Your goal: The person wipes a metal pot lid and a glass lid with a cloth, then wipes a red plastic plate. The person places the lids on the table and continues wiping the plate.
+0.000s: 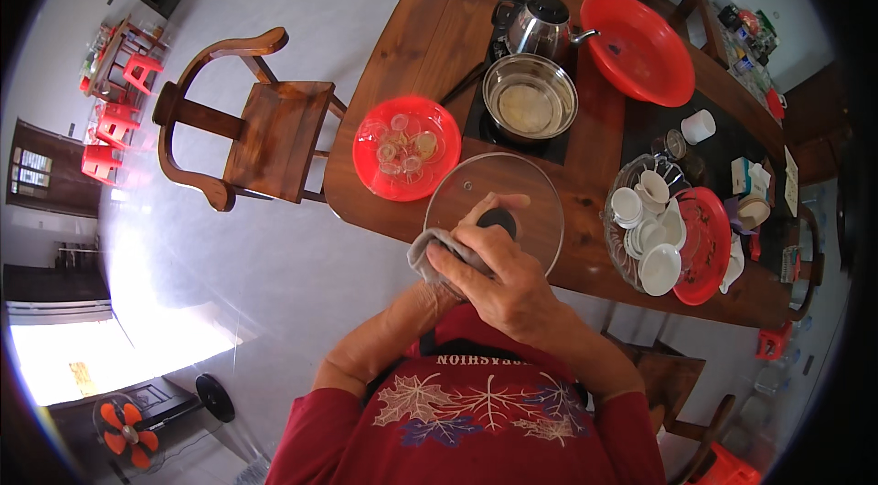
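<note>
A round glass lid with a metal rim is held in front of my body, over the table's near edge. My left hand is mostly hidden behind the lid and my other hand; its fingers show around the black knob. My right hand crosses over it, pinching a grey cloth against the lid's near left part. Beyond the lid, an uncovered stainless steel pot stands on a black cooktop. A red plastic basin with several small clear cups sits left of the lid.
Behind the pot is a steel kettle, beside a large red basin. At right, a glass bowl holds white cups, next to a red tray. A wooden armchair stands left of the wooden table.
</note>
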A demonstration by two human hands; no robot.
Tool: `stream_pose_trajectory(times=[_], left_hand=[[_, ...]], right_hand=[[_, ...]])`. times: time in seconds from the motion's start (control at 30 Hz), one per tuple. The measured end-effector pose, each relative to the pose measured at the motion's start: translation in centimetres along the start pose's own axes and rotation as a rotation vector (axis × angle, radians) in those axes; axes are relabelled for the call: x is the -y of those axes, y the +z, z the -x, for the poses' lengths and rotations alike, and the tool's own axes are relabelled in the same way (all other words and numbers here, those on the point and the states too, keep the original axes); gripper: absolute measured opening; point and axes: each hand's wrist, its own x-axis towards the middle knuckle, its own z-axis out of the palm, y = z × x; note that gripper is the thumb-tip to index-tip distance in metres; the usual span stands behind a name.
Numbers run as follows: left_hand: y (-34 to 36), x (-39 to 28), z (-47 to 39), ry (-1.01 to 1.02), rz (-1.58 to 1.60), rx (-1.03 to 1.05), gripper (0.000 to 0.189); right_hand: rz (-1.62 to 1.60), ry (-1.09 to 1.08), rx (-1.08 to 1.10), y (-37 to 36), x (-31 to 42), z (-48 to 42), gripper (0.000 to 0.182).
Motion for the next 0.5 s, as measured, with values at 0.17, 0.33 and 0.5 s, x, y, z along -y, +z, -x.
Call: stream_pose_trajectory(times=[0.17, 0.33, 0.5], left_hand=[[0.5, 1.5, -0.3, -0.001, -0.047, -0.085, 0.034], [-0.5, 4.4, -1.4, 0.034, 0.201, -0.062, 0.030], [-0.2, -2.3, -1.7, -0.456, 0.905, -0.001, 0.029]], right_hand=[[0.130, -0.012, -0.192, 1.5, -2.7, -1.9, 0.039], [0.240, 0.075, -0.229, 0.9, -4.7, -3.1, 0.042], [0.272, 0.266, -0.207, 0.3, -6.1, -2.6, 0.047]])
